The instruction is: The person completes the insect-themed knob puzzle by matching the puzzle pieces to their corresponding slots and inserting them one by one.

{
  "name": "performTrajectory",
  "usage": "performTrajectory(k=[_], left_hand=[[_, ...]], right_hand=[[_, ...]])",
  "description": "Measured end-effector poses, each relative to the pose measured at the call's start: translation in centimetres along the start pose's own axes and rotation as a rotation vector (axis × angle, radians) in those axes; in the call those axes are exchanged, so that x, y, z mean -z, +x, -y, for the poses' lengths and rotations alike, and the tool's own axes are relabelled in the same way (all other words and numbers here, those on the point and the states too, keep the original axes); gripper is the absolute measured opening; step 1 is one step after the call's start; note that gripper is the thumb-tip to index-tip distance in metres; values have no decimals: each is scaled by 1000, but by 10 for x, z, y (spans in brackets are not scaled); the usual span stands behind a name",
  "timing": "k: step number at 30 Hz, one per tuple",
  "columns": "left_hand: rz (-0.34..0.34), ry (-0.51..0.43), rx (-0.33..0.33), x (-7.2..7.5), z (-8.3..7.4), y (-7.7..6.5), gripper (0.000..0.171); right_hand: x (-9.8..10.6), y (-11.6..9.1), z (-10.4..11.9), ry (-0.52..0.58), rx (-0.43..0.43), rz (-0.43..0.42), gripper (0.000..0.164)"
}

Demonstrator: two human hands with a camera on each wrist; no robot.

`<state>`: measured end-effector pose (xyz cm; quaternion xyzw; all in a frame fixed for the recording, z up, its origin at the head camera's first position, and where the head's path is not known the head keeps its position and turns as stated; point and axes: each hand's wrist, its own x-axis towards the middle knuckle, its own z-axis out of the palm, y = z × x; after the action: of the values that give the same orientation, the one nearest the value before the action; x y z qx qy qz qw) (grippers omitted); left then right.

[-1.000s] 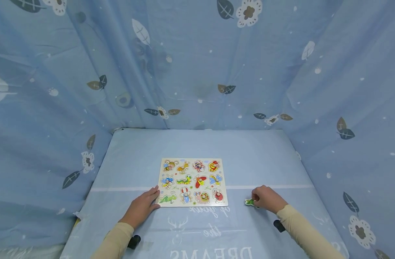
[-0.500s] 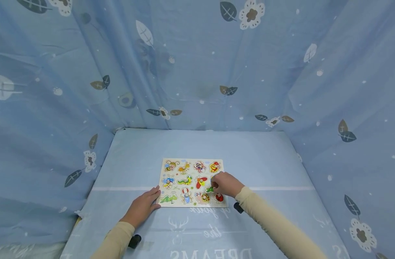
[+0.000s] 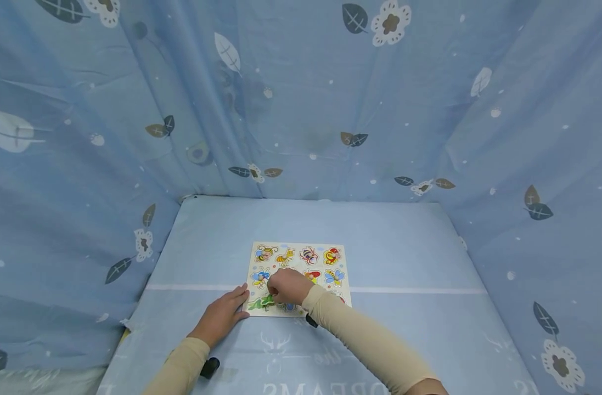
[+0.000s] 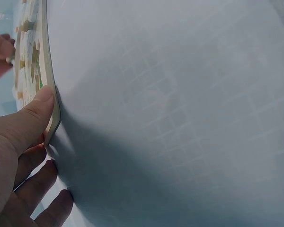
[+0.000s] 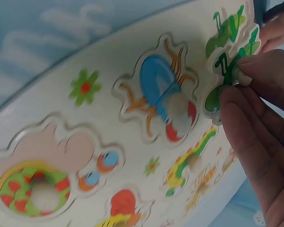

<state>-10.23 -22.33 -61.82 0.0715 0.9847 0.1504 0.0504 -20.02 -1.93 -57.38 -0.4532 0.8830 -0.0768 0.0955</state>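
A wooden insect peg puzzle board (image 3: 297, 248) lies on the table. My left hand (image 3: 220, 314) grips its near left corner, the thumb (image 4: 43, 97) on the edge and the other fingers spread beside it. Over the board's lower left, my right hand (image 3: 288, 286) pinches a green grasshopper puzzle piece (image 5: 217, 102) by its knob between thumb and finger. The piece is held close over the green grasshopper picture (image 5: 225, 35) in the board and overlaps part of it. Next to it sits the blue beetle piece (image 5: 157, 80) in its slot.
Snail (image 5: 38, 175), caterpillar (image 5: 191, 161) and several other insect pieces sit in the board, with raised knobs. A pale blue printed cloth (image 3: 404, 241) covers the table. Blue patterned curtains (image 3: 301, 109) enclose the back and sides.
My right hand has carried the grasshopper piece leftward from the table right of the board, across it, to the lower left. My left hand stays at the board's corner.
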Motion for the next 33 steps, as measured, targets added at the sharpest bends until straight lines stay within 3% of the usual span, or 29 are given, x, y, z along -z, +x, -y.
performTrajectory(k=[15,19,24,33], left_hand=[[-13,1,-53,3,3,-1,65],[-19,-9,-59,3,3,-1,65],[-23,-7,-68,2,2,-2,64],[-21,6,-67,2,1,0,66]], right_hand=[[-14,23,28,3,-16,11,18],[-15,24,31,-29,-28,14,15],[-16,22,32,-28,-30,41,23],[-17,17,32,22,-59,2,11]])
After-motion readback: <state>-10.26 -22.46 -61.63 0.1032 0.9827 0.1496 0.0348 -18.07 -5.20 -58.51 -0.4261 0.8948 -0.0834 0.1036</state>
